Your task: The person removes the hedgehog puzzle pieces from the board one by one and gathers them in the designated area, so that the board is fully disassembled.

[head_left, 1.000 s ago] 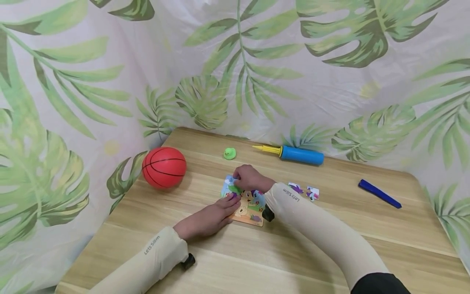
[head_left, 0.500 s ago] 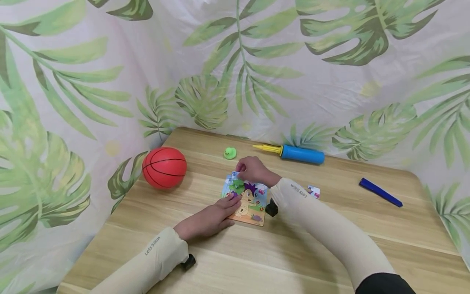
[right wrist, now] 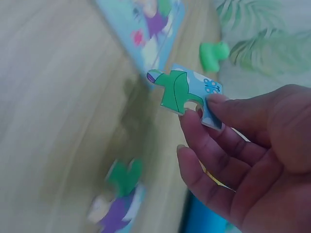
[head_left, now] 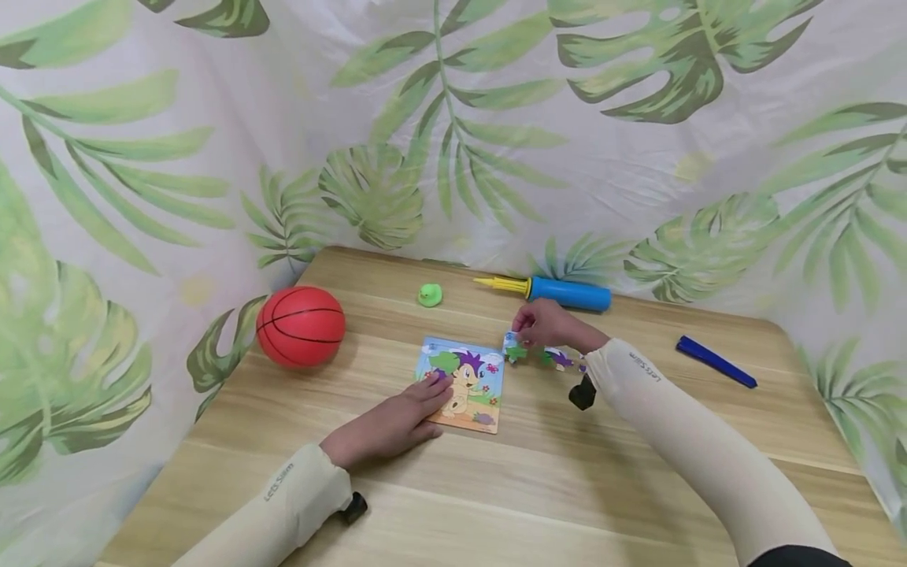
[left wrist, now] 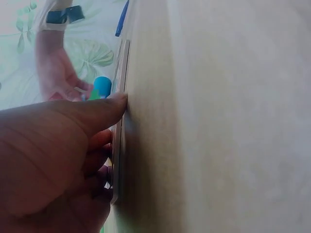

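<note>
My left hand (head_left: 393,417) rests with straight fingers on the left part of a jigsaw puzzle board (head_left: 473,403) showing a purple-haired cartoon animal. In the left wrist view, the thumb (left wrist: 115,101) lies against the board's edge (left wrist: 121,141), with the other fingers beyond it. Just right of the board, my right hand (head_left: 551,323) pinches a green and blue puzzle piece (right wrist: 187,92) between thumb and fingertips, raised above the table. Another puzzle piece (head_left: 558,359), purple and green, lies on the table below that hand. Farther right, a small piece (head_left: 583,366) is mostly hidden by the wrist camera.
A red basketball (head_left: 301,326) sits at the table's left edge. Along the back are a green rubber duck (head_left: 429,295) and a blue and yellow hand pump (head_left: 570,293). A dark blue stick-like item (head_left: 716,361) lies on the right. A leaf-patterned cloth (head_left: 453,118) hangs behind.
My right hand has moved right from the board's upper left corner, carrying the green and blue puzzle piece off it. The left hand stays on the board. The head view has shifted slightly.
</note>
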Demonstrator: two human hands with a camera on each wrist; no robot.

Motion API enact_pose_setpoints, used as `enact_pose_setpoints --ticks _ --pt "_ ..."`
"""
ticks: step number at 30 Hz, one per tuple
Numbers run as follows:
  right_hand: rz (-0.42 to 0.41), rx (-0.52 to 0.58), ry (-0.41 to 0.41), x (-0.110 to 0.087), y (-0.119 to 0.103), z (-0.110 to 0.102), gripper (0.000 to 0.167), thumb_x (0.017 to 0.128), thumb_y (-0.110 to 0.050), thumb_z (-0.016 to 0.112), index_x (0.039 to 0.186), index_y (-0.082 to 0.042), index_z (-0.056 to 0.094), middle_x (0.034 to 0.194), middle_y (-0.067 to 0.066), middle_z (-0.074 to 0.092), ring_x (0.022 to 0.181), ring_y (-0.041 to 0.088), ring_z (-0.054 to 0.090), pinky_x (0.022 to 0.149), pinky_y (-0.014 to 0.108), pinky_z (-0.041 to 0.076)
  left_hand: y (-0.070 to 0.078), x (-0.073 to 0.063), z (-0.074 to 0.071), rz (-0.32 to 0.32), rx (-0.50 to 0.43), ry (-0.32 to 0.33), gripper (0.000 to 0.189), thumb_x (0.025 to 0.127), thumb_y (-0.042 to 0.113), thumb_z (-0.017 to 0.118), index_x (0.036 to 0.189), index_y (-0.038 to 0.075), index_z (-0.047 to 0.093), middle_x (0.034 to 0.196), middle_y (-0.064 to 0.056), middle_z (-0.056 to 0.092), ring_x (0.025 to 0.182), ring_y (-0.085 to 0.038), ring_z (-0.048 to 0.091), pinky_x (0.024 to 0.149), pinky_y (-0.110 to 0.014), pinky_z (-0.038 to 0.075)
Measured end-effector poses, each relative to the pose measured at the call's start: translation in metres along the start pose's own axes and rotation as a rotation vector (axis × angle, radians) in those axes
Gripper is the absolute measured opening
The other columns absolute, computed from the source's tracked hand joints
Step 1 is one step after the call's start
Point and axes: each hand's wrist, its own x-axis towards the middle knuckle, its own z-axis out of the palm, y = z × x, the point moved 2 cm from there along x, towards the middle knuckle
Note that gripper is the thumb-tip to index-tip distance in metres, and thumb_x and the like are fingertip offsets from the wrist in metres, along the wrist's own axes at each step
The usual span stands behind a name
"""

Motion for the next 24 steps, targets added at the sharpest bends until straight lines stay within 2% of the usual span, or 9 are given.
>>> enact_pose_setpoints --ticks 4,8,10,14,19,22,24 --pt "0.032 0.024 -0.023 0.0 0.014 0.002 0.006 0.093 -0.01 0.07 0.096 -0.005 0.069 0.084 0.007 0.071 0.069 0.013 0.063 0.06 0.021 0.052 -0.002 -0.001 0.0 0.017 -0.001 0.005 0.065 0.103 0.03 0.056 0.158 0.007 0.029 0.17 -0.007 0.017 0.158 -0.03 0.012 0.125 -0.05 0.025" --pt "0.06 0.057 -0.021 0.003 0.022 0.004 0.007 0.094 -0.009 0.069 0.099 -0.004 0.069 0.088 0.009 0.071 0.069 0.015 0.063 0.061 0.022 0.053 -0.003 -0.001 0.0 0.048 0.001 0.02 0.065 0.103 0.031 0.056 0.157 0.006 0.03 0.169 -0.008 0.018 0.158 -0.031 0.013 0.125 -0.051 0.026" --pt "0.064 0.04 -0.008 0.003 0.023 0.004 0.008 0.094 -0.01 0.069 0.1 -0.005 0.07 0.089 0.008 0.071 0.069 0.015 0.061 0.062 0.022 0.053 -0.002 -0.001 -0.001 0.048 0.0 0.017 0.066 0.103 0.032 0.056 0.157 0.006 0.029 0.169 -0.008 0.018 0.158 -0.031 0.012 0.125 -0.05 0.025" --pt "0.025 -0.051 0.055 0.003 0.021 0.003 0.01 0.094 -0.012 0.068 0.101 -0.005 0.072 0.093 0.008 0.072 0.074 0.016 0.06 0.068 0.025 0.054 -0.001 0.0 -0.001 0.036 -0.007 0.011 0.068 0.102 0.034 0.057 0.158 0.006 0.028 0.17 -0.007 0.016 0.158 -0.03 0.011 0.125 -0.05 0.025" --pt "-0.022 -0.145 0.16 -0.002 0.012 0.001 0.015 0.096 -0.015 0.065 0.103 -0.005 0.073 0.097 0.009 0.073 0.084 0.019 0.061 0.08 0.035 0.055 0.0 0.0 -0.003 0.017 -0.035 0.009 0.07 0.101 0.033 0.06 0.158 0.007 0.028 0.17 -0.006 0.016 0.159 -0.029 0.009 0.125 -0.051 0.024" --pt "-0.053 -0.151 0.157 -0.009 0.005 0.006 0.014 0.096 -0.015 0.065 0.101 -0.006 0.073 0.094 0.007 0.073 0.084 0.018 0.061 0.081 0.036 0.055 -0.001 0.0 -0.002 0.003 -0.05 0.004 0.071 0.101 0.034 0.06 0.158 0.008 0.028 0.17 -0.006 0.016 0.159 -0.029 0.008 0.125 -0.051 0.024" --pt "-0.1 -0.168 0.118 -0.012 -0.002 0.014 0.012 0.096 -0.016 0.065 0.099 -0.007 0.074 0.091 0.004 0.073 0.082 0.016 0.06 0.08 0.033 0.054 -0.001 0.0 -0.001 -0.007 -0.06 0.0 0.071 0.1 0.034 0.06 0.158 0.008 0.028 0.17 -0.005 0.016 0.159 -0.028 0.008 0.125 -0.051 0.024"
